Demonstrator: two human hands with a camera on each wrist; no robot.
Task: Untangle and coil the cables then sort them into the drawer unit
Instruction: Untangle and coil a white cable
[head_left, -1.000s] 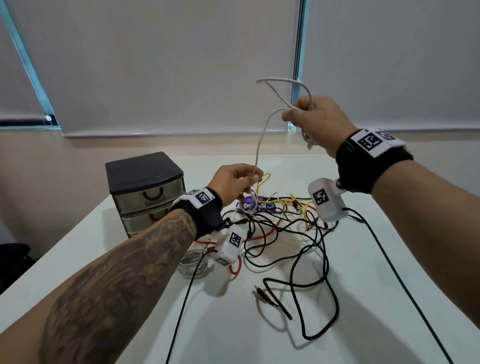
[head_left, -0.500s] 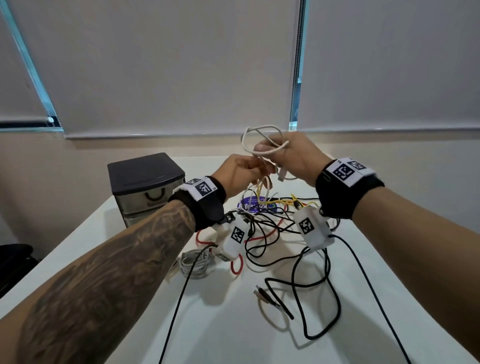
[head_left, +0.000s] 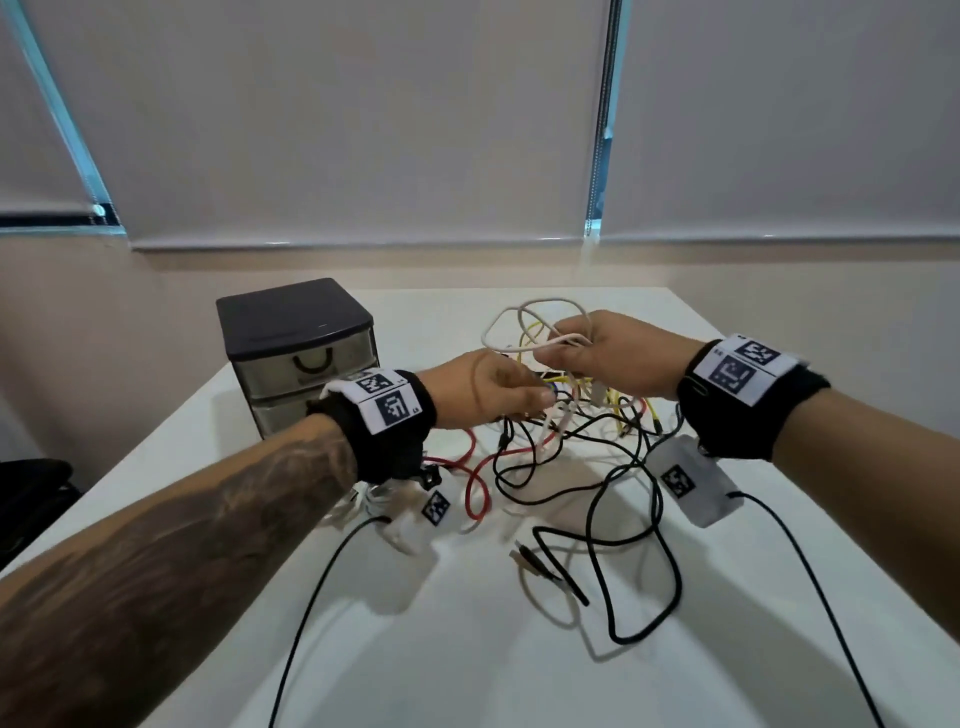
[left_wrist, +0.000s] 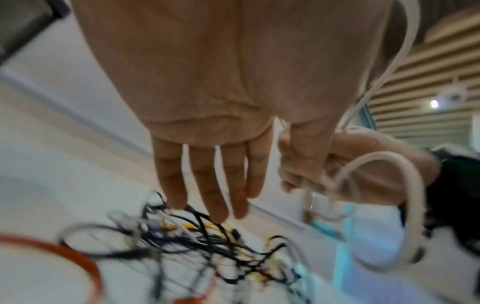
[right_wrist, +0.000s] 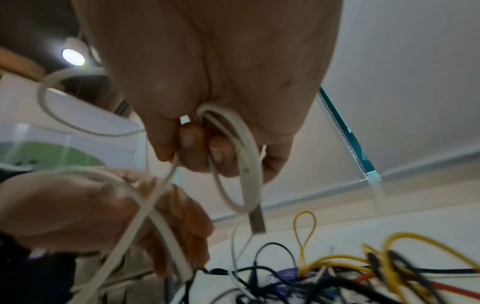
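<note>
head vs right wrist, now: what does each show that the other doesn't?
Head only: the dark-topped two-drawer unit, drawers closed, and the red cable looping on the white table.

Right wrist only: the right hand's fingers curled round loops of the white cable, its metal plug hanging below.

Both: the right hand, left hand, white cable, yellow cable and tangled black cables.

The head view looks forward and down over the table (head_left: 467, 675) from above; each wrist view (very close, blurred) looks along its palm at the tangled cables (head_left: 587, 452), shared by all.
</note>
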